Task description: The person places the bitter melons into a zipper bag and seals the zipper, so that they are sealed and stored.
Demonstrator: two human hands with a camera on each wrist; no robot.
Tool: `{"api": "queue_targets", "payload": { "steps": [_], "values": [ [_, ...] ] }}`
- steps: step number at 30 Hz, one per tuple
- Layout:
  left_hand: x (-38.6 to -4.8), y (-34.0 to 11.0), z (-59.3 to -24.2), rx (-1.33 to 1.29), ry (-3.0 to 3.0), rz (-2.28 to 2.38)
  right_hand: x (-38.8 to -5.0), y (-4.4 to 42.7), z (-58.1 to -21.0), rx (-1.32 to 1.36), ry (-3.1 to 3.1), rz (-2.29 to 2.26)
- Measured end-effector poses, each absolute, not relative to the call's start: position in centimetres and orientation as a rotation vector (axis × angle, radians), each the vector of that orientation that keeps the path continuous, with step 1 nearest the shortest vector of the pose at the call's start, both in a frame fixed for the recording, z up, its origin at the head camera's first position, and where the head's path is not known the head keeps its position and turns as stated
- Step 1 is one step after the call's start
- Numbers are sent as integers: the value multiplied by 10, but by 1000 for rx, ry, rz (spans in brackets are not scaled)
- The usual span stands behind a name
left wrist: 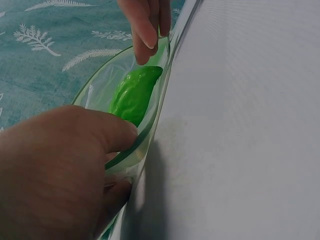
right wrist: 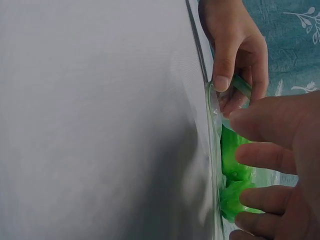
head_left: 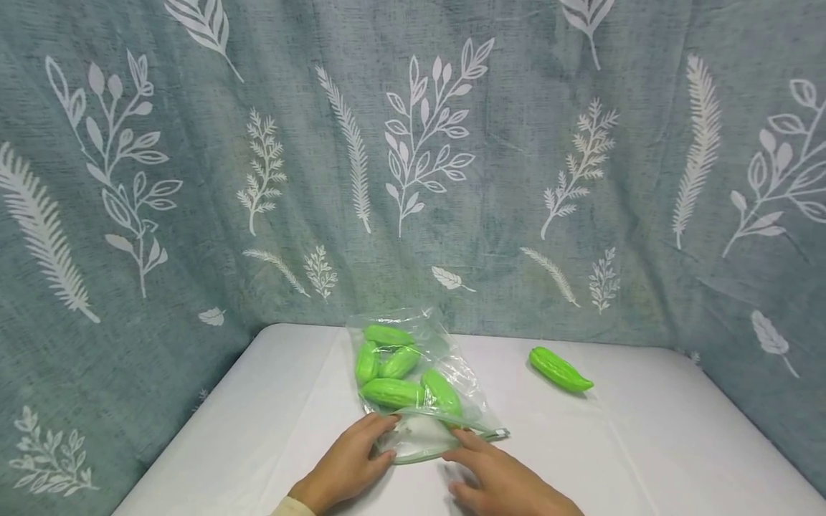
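A clear zip bag (head_left: pixel 474 373) with a green-edged mouth lies on the table, its opening toward me. Several green bitter melons (head_left: pixel 392 393) are inside. One bitter melon (left wrist: pixel 134 95) shows close behind the mouth in the left wrist view. My left hand (head_left: pixel 351 455) pinches the mouth's edge at the left, thumb and fingers on either side of the film. At the right of the opening is my right hand (head_left: pixel 503 476), its fingers apart and loosely bent, gripping nothing. In the right wrist view its fingers (right wrist: pixel 265 156) hover over the bag; whether they touch it I cannot tell.
Another bitter melon (head_left: pixel 558 370) lies on the white table (head_left: pixel 645 430), to the right of the bag. A grey-green curtain (head_left: pixel 490 215) with white leaf prints hangs behind the table and along its sides. The zip's white slider (head_left: pixel 502 433) sits at the bag's right corner.
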State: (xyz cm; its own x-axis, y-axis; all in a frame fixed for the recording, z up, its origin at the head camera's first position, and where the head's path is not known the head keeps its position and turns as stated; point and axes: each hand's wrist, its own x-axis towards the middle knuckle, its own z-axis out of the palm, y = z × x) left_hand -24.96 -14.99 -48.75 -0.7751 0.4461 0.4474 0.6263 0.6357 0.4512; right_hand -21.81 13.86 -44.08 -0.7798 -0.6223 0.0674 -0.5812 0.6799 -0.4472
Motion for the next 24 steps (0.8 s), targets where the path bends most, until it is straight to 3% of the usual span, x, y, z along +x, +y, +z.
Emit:
{"api": "queue_targets", "payload": {
  "steps": [24],
  "values": [
    [-252, -150, -489, -871, -2570, -876, -227, 125, -434, -1017, 2828, -510]
  ]
}}
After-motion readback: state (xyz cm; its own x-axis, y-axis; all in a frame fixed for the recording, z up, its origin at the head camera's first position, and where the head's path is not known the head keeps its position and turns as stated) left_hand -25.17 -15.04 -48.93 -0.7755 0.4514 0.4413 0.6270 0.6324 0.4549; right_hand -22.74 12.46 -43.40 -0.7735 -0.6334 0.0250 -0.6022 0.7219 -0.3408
